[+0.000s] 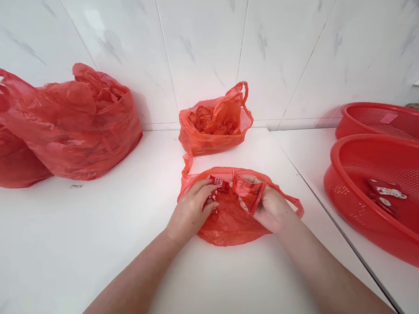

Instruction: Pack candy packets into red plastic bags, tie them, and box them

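Loosely curled, both hands (188,211) (273,209), holding red packets (249,192).

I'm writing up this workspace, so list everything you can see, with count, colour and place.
Big bags: two, red, left, by the wall
Small bag: one, red, mid-rear
Open bag: one, red, beneath the hands
Packets: at least two, red, at the hands; at least two more, red and white, in the front basket
Baskets: two, red, right
Table: white, seamed at right
Wall: white tiles, grey-marked, behind
Unclear item: one, greyish, before the big bags
Left hand: one, bare, fingers at packets
Right hand: one, bare, holding packets
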Available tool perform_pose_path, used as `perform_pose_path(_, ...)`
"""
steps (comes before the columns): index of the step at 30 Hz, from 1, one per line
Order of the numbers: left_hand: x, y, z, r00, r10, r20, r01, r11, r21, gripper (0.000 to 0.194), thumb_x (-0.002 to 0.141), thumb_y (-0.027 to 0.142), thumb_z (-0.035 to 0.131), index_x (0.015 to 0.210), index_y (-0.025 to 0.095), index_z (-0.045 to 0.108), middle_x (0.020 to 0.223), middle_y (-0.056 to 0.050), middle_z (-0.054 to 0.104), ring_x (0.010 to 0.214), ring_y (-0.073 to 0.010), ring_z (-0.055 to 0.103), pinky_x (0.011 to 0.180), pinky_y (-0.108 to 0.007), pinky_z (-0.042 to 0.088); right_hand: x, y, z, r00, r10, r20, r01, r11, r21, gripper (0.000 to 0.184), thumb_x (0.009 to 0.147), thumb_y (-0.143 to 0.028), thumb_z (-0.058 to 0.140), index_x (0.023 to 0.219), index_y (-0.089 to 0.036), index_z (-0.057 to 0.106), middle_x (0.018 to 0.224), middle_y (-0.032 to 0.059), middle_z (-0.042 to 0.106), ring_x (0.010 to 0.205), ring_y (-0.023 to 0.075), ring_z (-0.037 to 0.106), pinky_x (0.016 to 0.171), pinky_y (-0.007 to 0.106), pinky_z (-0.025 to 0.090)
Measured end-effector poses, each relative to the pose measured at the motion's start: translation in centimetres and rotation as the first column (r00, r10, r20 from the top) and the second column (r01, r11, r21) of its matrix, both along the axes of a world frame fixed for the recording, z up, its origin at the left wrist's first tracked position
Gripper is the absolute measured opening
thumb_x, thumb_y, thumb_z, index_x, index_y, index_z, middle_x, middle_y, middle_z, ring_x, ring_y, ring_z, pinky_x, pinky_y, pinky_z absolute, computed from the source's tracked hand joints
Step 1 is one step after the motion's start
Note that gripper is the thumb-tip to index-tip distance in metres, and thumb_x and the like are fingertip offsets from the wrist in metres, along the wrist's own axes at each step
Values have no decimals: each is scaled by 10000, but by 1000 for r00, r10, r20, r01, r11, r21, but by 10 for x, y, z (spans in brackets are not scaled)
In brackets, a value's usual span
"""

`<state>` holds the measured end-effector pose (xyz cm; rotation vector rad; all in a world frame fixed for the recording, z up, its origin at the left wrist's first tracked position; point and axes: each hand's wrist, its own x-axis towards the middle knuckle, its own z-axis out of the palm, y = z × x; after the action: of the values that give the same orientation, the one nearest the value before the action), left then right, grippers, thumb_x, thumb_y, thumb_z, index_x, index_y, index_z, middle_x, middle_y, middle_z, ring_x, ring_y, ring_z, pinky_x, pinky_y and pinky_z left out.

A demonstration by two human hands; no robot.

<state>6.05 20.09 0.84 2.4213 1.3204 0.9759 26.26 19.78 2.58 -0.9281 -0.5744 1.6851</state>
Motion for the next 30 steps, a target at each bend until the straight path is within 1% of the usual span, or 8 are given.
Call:
perform_pose_path(5, 0, -1, 5, 1000, 17, 11, -19, 963, 271, 279, 870, 219, 536, 1147, 207, 566, 1253, -92, 568, 1137, -229, 534, 958, -419, 455, -1, -2, 3, 996, 71, 48, -70, 997, -20, 118, 635, -123, 646, 718, -205, 626, 613, -37, 548, 549, 91, 483, 475, 202, 408)
perform_pose_path(11, 6, -7, 6, 985, -168, -38, 172, 948, 266, 503, 845, 359, 594, 1304, 208, 452, 1278, -104, 566, 1214, -267, 471, 998, -460, 401, -6, -6, 1, 964, 168, 204, -169, 986, -17, 135, 677, -232, 669, 807, -202, 653, 734, -12, 609, 590, 97, 525, 471, 206, 409)
perform_pose_path(15, 8, -7, 5, 984, -175, 9, 172, 973, 153, 384, 841, 327, 601, 1201, 209, 535, 992, -63, 668, 954, -230, 588, 922, -451, 425, -6, -6, -1, 957, 173, 231, -187, 982, 39, 235, 794, -431, 612, 895, -221, 648, 837, 17, 632, 616, 115, 557, 489, 234, 446)
perform_pose_path(18, 9, -9, 8, 985, -125, 121, 135, 988, -76, 229, 822, 301, 610, 1029, 202, 606, 880, -42, 640, 811, -192, 580, 782, -369, 478, -3, -6, 0, 967, 187, 175, -217, 961, 172, 355, 846, -530, 513, 994, -232, 635, 1027, 51, 637, 647, 113, 574, 545, 257, 472)
perform_pose_path(21, 10, -11, 9, 966, -30, 255, 104, 954, -281, 87, 808, 245, 592, 886, 208, 600, 853, -15, 610, 756, -157, 562, 655, -282, 475, -3, -8, 1, 944, 214, 249, -278, 925, 259, 362, 807, -501, 587, 1071, -256, 617, 1156, 53, 607, 760, 131, 591, 623, 269, 488)
perform_pose_path(26, 14, -14, 6, 940, 74, 332, 72, 911, -407, 43, 788, 215, 560, 824, 213, 583, 744, 22, 589, 674, -136, 535, 580, -249, 434, -7, -12, 0, 781, 144, 608, -320, 928, 191, 458, 674, -318, 744, 1108, -316, 599, 1047, 6, 657, 896, 200, 615, 811, 370, 501)
perform_pose_path(28, 15, -14, 5, 935, 81, 345, 74, 908, -413, 56, 779, 202, 561, 825, 210, 591, 759, 22, 594, 675, -131, 530, 581, -246, 429, -8, -12, -1, 719, 90, 689, -295, 937, 185, 394, 668, -333, 741, 1043, -302, 622, 987, 1, 669, 898, 215, 621, 830, 399, 497)
perform_pose_path(30, 16, -14, 4, 927, 81, 366, 83, 908, -410, 79, 774, 191, 562, 842, 208, 598, 785, 18, 605, 692, -130, 535, 598, -248, 435, -8, -12, -1, 699, 62, 712, -289, 936, 201, 316, 682, -355, 723, 977, -282, 637, 967, 1, 673, 901, 218, 624, 825, 400, 495)
